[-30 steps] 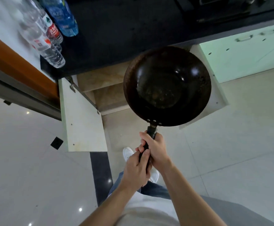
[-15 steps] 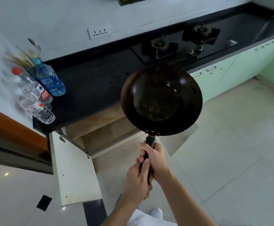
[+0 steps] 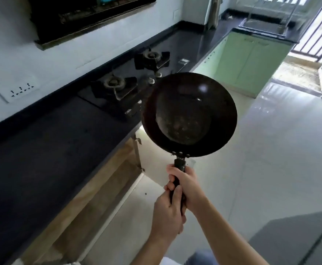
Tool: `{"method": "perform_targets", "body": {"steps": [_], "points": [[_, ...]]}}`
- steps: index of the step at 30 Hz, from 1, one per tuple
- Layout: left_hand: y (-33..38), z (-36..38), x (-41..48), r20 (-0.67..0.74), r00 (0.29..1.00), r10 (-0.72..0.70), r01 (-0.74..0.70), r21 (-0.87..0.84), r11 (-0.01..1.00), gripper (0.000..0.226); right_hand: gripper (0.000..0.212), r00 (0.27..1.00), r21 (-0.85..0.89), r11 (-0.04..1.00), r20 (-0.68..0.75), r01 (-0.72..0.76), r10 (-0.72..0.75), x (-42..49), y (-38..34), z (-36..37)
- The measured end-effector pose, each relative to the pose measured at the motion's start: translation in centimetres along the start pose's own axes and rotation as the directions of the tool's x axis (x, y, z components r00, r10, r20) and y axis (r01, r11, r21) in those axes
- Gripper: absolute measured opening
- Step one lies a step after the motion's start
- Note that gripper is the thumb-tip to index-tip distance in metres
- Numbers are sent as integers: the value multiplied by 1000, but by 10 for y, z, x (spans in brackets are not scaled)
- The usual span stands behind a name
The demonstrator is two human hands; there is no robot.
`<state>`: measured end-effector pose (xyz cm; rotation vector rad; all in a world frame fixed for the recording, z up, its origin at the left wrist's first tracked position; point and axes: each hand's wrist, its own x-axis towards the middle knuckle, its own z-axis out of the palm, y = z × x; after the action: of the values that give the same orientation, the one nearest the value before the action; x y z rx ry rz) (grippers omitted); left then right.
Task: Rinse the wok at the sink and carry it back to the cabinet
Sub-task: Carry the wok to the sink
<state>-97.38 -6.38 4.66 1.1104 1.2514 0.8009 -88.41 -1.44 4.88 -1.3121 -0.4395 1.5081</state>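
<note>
Head view: a round, dark, blackened metal wok with a straight black handle is held in the air in front of the person, its open bowl facing up toward the camera. Its long axis runs from the handle, nearest the body, away to the bowl at the far end, leaning slightly right. Both hands are wrapped shut around the handle: the right hand higher, just under the 3 rivets, the left hand below and touching it.

The bowl's left rim overlaps the front edge of the long black countertop, beside the 2-burner black gas hob. Under the counter edge an open cabinet shows wooden shelves. To the right, pale glossy floor tiles lie bare as far as the green cabinets, with the steel sink above them, well apart from the wok.
</note>
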Motion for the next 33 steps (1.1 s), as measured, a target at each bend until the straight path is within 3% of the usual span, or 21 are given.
{"method": "perform_targets", "body": {"steps": [6,16,33], "points": [[7,25,40,198,980,-24,17,38,999,38,15,986,107,990,-149,87,-70,16,-24,-30],[31,108,127,372,928,-12,-47,150,987,36,20,952,215,959,-279,187,-123,83,-80,-111],[96,354,286,305,950,-62,21,136,991,39,22,963,113,985,-251,132,-100,231,-252,-311]]}}
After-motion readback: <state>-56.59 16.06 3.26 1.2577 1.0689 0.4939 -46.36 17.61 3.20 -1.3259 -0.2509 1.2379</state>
